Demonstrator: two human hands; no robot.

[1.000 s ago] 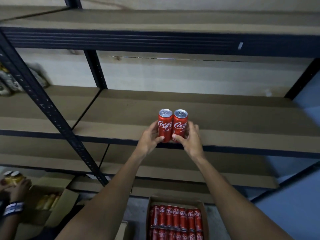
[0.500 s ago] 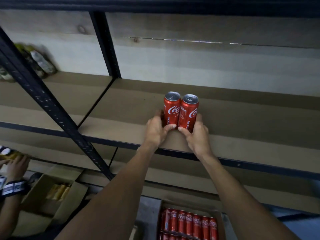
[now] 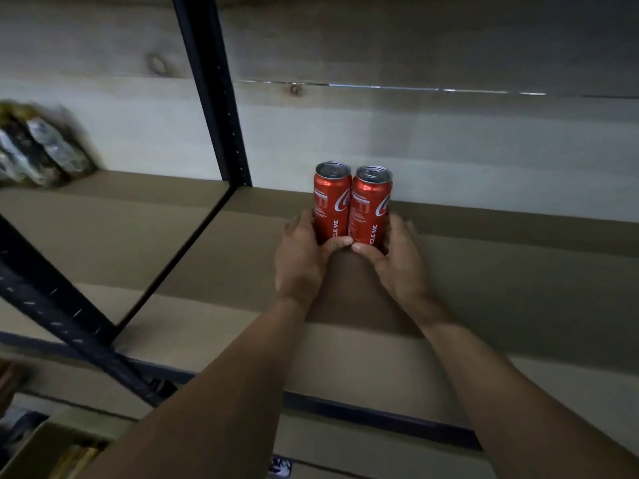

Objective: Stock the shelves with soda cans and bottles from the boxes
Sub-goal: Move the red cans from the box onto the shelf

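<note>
While the head view is looking down at the shelf [image 3: 501, 271], the left can [image 3: 332, 205] and right can [image 3: 370, 209] are standing upright and touching at twelve o'clock, by the back wall [image 3: 449, 140]. The left hand [image 3: 304, 257] is curling round the left can's base, and the right hand [image 3: 397, 261] round the other's. The cans are probably full, so I am judging them heavy, slick and dentable, with low side grips suiting them. A black upright [image 3: 214, 98] at eleven o'clock and blurred packets [image 3: 41, 150] at nine are obstructing nothing.

The left hand [image 3: 301, 257] hides the bottom of the left can [image 3: 332, 205], and the right hand [image 3: 397, 264] hides the bottom of the right can [image 3: 370, 209]. The shiny pile [image 3: 38, 150] far left is too blurry to tell what it is, and the box [image 3: 45, 451] below is cut off by the edge.
</note>
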